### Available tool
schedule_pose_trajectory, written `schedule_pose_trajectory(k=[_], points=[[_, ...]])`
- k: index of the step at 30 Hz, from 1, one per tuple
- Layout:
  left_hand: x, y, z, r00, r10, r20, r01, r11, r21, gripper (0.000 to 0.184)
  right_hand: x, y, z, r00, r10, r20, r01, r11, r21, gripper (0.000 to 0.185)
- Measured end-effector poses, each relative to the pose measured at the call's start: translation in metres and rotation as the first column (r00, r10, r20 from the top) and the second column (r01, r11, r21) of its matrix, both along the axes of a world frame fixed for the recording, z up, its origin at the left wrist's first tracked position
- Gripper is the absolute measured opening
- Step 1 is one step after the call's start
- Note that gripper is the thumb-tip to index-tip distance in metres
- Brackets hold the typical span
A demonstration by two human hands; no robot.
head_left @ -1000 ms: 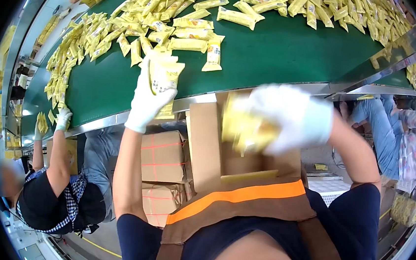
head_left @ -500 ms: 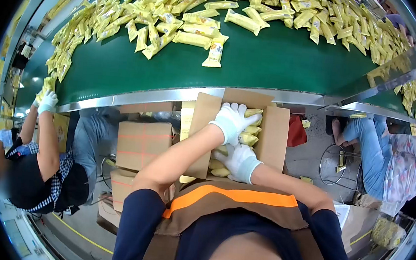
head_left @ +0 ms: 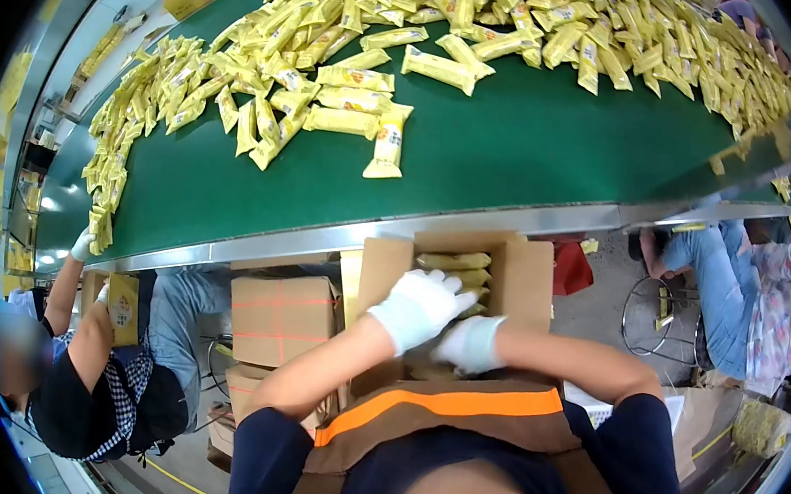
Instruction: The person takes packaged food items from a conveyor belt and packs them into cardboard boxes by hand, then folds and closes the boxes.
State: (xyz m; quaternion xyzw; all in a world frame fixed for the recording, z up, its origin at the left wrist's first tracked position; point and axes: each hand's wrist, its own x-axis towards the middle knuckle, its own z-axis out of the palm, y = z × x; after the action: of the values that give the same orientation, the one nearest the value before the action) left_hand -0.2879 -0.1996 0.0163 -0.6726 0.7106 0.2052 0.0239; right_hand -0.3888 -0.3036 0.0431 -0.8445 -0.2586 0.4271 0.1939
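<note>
An open cardboard box (head_left: 526, 279) stands against the near edge of the green belt, with yellow packets (head_left: 455, 262) lying in rows inside. My left hand (head_left: 420, 308), in a white glove, is over the left side of the box, its fingers spread on or just above the packets. Lower in the box is my right hand (head_left: 470, 345), also gloved; its fingers are blurred and partly hidden, so what they touch cannot be made out. A single yellow packet (head_left: 388, 143) lies near the front of the pile on the belt.
Many yellow packets (head_left: 340, 16) cover the far part of the green belt (head_left: 516, 163). Strapped brown cartons (head_left: 281, 320) stand left of the box. A co-worker (head_left: 92, 380) is at the left, another person's legs (head_left: 721, 294) at the right. A red bag (head_left: 571, 267) hangs beside the box.
Both hands came from the belt into the box, bringing packets. Since the last earlier frame they have shifted slightly within it, and the view has tilted so more of the belt shows.
</note>
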Motion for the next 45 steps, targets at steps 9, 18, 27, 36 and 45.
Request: schedule_pose_trajectory(k=[9,18,27,36,45], points=[[0.280,-0.039,-0.016,0.677,0.678,-0.287,-0.633,0.337,-0.697,0.061,0.194,-0.282,0.001,0.037,-0.828,0.559,0.763,0.385,0.520,0.059],[0.285,-0.105,-0.043,0.685,0.660,-0.310,-0.723,0.561,-0.404,0.065,0.289,-0.255,-0.047,0.284,-0.701,0.655,0.890,0.446,0.092,0.089],[0.171,-0.031,0.011,0.817,0.577,-0.005,-0.357,0.499,-0.790,0.060,0.143,-0.248,-0.017,0.082,-0.473,0.877,0.748,0.610,0.259,0.054],[0.088,-0.038,0.013,0.889,0.444,0.113,-0.417,0.886,-0.202,0.072,0.119,-0.153,-0.041,0.177,-0.267,0.947,0.838,0.545,-0.003,0.042],[0.120,0.019,0.048,0.846,0.422,-0.325,-0.531,0.718,-0.451,0.056,0.052,-0.162,-0.016,-0.040,-0.700,0.713,0.839,0.364,0.404,0.033]])
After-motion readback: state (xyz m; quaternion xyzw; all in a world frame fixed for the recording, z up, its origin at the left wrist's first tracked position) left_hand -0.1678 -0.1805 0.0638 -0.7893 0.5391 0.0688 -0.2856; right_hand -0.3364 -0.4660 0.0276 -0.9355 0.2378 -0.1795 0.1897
